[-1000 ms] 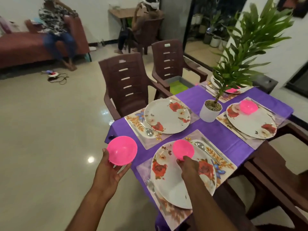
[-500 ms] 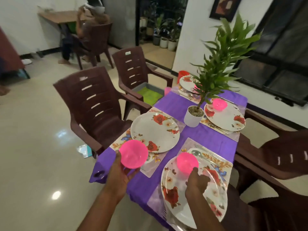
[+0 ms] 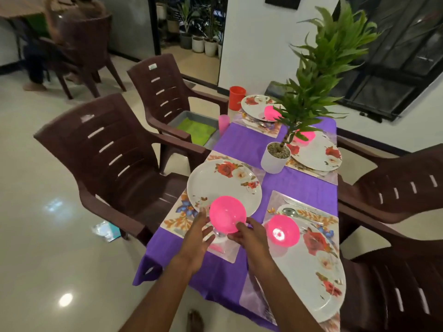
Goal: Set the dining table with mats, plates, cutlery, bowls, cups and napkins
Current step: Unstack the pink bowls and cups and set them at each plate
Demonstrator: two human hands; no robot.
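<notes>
I hold a pink bowl (image 3: 227, 213) between both hands, over the near edge of the floral plate (image 3: 223, 183) on the near left mat (image 3: 178, 220). My left hand (image 3: 197, 236) grips its left side with the thumb up. My right hand (image 3: 250, 234) pinches its right rim. A second pink bowl (image 3: 282, 230) sits on the near right plate (image 3: 314, 274), beside a spoon (image 3: 290, 212). Two far plates (image 3: 254, 104) (image 3: 318, 154) each carry a pink bowl (image 3: 271, 113) (image 3: 306, 135), partly hidden by leaves.
A potted plant in a white pot (image 3: 274, 159) stands mid-table on the purple cloth (image 3: 242, 142). An orange cup (image 3: 236, 98) and a pink cup (image 3: 224, 124) stand at the far left corner. Brown chairs (image 3: 115, 159) (image 3: 402, 185) ring the table; one holds a grey tray (image 3: 194, 128).
My right hand let go of the bowl on the near right plate and moved left onto the bowl in my left hand. That bowl moved right, over the left plate.
</notes>
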